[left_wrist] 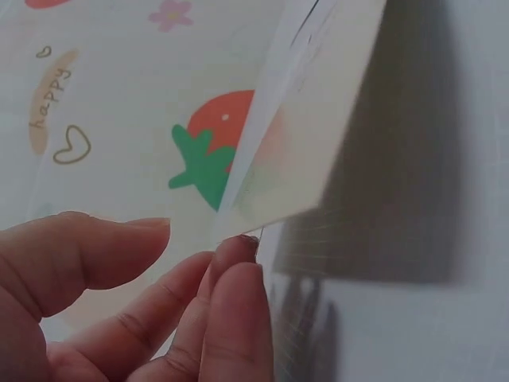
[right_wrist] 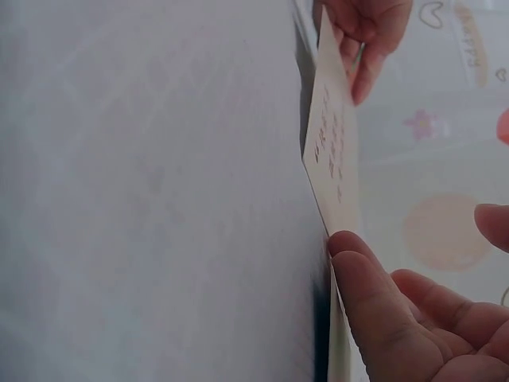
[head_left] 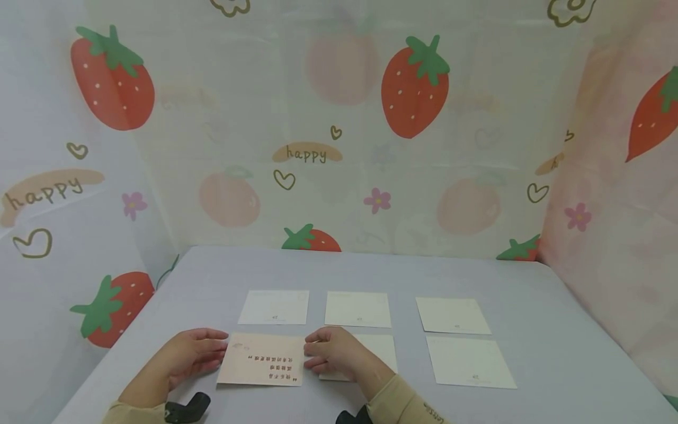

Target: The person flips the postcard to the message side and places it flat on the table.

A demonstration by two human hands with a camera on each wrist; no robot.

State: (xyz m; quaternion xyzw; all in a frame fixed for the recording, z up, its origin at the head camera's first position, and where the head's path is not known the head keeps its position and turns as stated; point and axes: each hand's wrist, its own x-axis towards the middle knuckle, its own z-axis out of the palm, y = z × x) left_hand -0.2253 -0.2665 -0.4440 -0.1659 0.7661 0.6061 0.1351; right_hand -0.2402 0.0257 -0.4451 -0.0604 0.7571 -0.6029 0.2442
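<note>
A pale pink card [head_left: 259, 359] with dark printed writing, upside down in the head view, is held between both hands. My left hand [head_left: 193, 356] touches its left edge with the fingertips, the thumb standing apart from the card. On the opposite edge rest the fingertips of my right hand [head_left: 339, 353], its thumb [right_wrist: 493, 227] also away from the card. The left wrist view shows the card [left_wrist: 326, 135] tilted, with a broad shadow on the table beside it. Under the right hand lies a cream card [head_left: 378, 350], partly hidden by that hand.
Three pale cards lie in the back row: a left one [head_left: 272, 307], a middle one [head_left: 357, 309] and a right one [head_left: 452, 315]. Another card [head_left: 471, 362] lies front right. The white table [head_left: 572, 365] meets a strawberry-printed curtain [head_left: 344, 194].
</note>
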